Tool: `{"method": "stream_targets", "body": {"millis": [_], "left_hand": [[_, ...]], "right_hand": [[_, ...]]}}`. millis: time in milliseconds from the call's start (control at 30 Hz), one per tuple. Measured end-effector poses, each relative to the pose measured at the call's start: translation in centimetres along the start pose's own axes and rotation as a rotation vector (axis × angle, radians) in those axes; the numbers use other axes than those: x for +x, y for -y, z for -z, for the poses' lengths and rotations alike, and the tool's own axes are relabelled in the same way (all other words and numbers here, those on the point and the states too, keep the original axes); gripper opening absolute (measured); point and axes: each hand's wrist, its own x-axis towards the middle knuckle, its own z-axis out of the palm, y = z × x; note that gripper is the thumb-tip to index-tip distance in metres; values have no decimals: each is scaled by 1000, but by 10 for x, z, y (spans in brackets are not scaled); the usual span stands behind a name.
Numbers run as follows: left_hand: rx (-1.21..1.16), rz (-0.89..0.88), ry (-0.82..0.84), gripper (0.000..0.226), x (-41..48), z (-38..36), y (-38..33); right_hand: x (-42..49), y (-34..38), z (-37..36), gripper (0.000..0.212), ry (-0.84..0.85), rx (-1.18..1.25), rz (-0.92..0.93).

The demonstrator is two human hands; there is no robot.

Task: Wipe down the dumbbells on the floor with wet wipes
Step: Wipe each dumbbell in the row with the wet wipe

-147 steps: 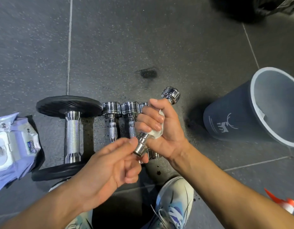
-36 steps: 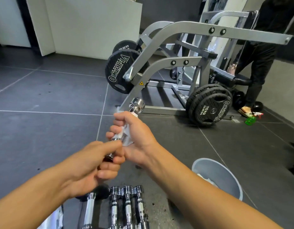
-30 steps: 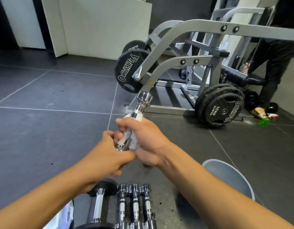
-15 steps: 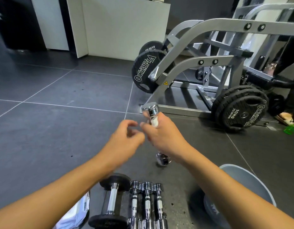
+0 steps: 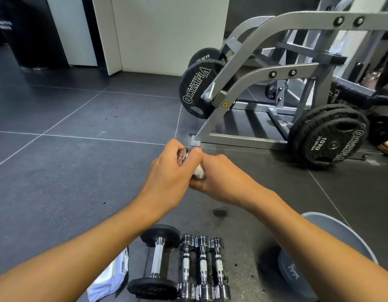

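Left hand: the left hand [image 5: 171, 173] is clenched round the chrome end of the held dumbbell [image 5: 182, 155], with the thumb laid over its top.
Right hand: the right hand [image 5: 221, 179] is curled round a bunched wet wipe [image 5: 199, 171] and presses against the left hand. Whether the wipe wraps the bar is hidden.
Where it is: the held dumbbell is lifted clear of the floor [image 5: 68, 182] between the two hands, out beyond the row that lies on the floor.
Risk, slipping: a damp polished head held only by fingertips could twist free, likely if the wiping hand pulls hard along the bar.
Risk, dropping: a fall could chip the floor or knock into the chrome dumbbells [image 5: 203, 267] below.
Risk, missed spots: the end covered by the left hand may go unwiped unless the grip changes ends.
Risk, worn wipe: the wipe is crumpled small and may be smearing rather than cleaning.
Look of the held dumbbell: only a round, mirror-bright head shows; the rest is covered.
Look of the row: three slim chrome dumbbells with knurled bars lie side by side, touching or nearly so, just beside a black-plate dumbbell [image 5: 156, 264].
Nearby: a wipes pack [image 5: 110, 280] lies left of the row and a grey bin [image 5: 332, 240] right of it.
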Motion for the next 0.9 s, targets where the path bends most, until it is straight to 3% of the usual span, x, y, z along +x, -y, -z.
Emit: {"method": "stream_targets", "body": {"millis": [67,167,233,333,400,533,633,700,800,900], "left_hand": [[-118,71,-9,39,4,0,3],[-217,122,15,36,8,7,4],[-73,-34,114,29,5,14,7],[242,-338,392,25,-2,22,11],[393,-407,459,29,-6,20,10],[479,-366,377,45,-3,6,6],[171,-124,352,50,-5,-3,18],[-105,144,360,57,-7,-8,27],[-213,394,574,73,-10,-13,31],[-275,410,803,65,-19,-15,29]], "right_hand": [[-1,-8,7,15,71,6,-4],[-4,-18,14,23,206,51,-23],[-8,-20,15,23,345,216,-50],[-16,-22,10,23,590,536,-90],[-19,-17,10,24,669,633,-88],[-17,-11,11,25,510,701,-109],[-13,-14,6,14,307,730,-177],[-6,-22,4,25,120,870,-304],[3,-28,9,38,-111,1281,-453],[7,-30,17,31,-251,1593,-485]]}}
